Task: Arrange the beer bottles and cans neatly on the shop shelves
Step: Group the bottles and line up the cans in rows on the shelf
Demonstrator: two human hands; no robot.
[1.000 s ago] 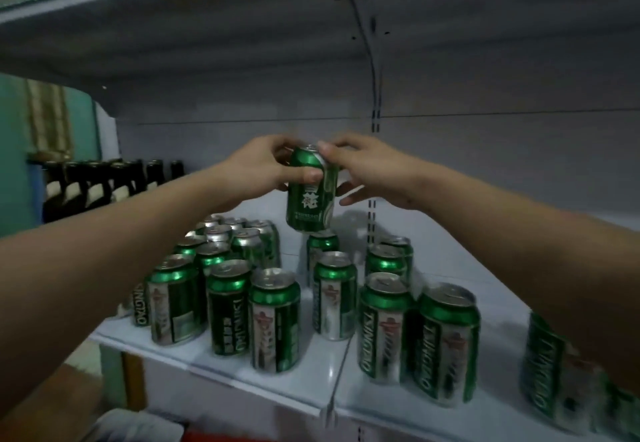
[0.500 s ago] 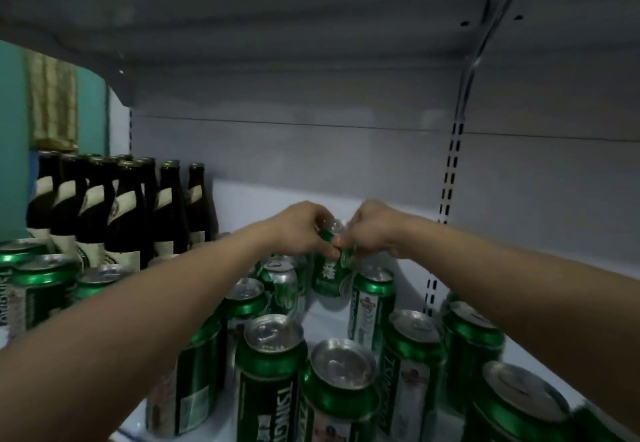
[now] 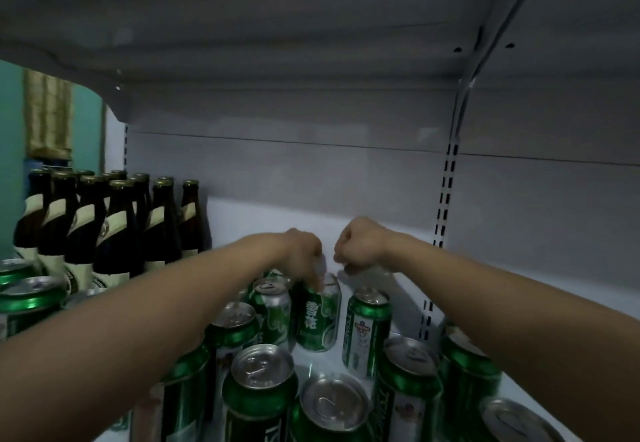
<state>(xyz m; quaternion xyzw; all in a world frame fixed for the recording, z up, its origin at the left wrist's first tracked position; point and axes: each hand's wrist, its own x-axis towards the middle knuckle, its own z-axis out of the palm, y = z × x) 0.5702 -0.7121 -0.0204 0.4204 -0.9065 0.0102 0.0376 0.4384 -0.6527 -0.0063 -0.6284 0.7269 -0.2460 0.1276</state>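
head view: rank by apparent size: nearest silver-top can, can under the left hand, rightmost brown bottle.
1. Rightmost brown bottle
2. Nearest silver-top can, enlarged by nearness
3. Can under the left hand
The first two are close; the cans are probably the same size.

The curled fingertips of the left hand (image 3: 304,254) cover the top rim of an upright green aluminium beer can (image 3: 317,317), so the grip itself cannot be made out. The fingers of the right hand (image 3: 356,249) fold under, hiding whether they hold anything. The bottom edge cuts off the nearest green cans with silver lids (image 3: 259,393), and the left forearm (image 3: 138,327) hides others.
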